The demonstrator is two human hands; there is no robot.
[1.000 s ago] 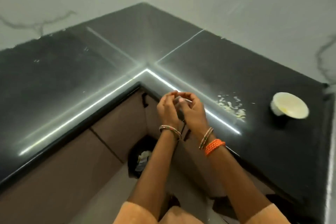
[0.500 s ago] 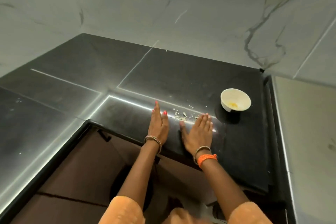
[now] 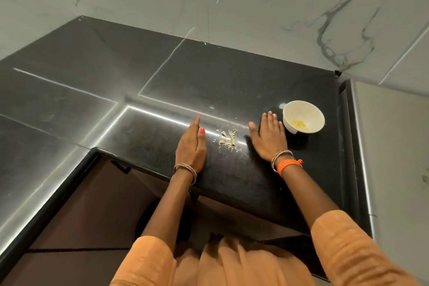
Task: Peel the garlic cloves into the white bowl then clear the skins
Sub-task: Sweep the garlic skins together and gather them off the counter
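item: my flat, empty left hand (image 3: 191, 147) and right hand (image 3: 269, 138) have spread apart either side of the pale papery garlic skins (image 3: 228, 139) on the black stone counter (image 3: 232, 81), ready to sweep.

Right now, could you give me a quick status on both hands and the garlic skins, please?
Left hand and right hand open, flat on the counter. Garlic skins piled between them. White bowl beside right hand. Nothing in the way.

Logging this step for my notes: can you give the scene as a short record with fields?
left hand: flat on the counter, left of the skins
right hand: flat on the counter, between skins and bowl
garlic skins: small pile between the hands
white bowl: right of the right hand, yellowish bits inside
counter: black, glossy
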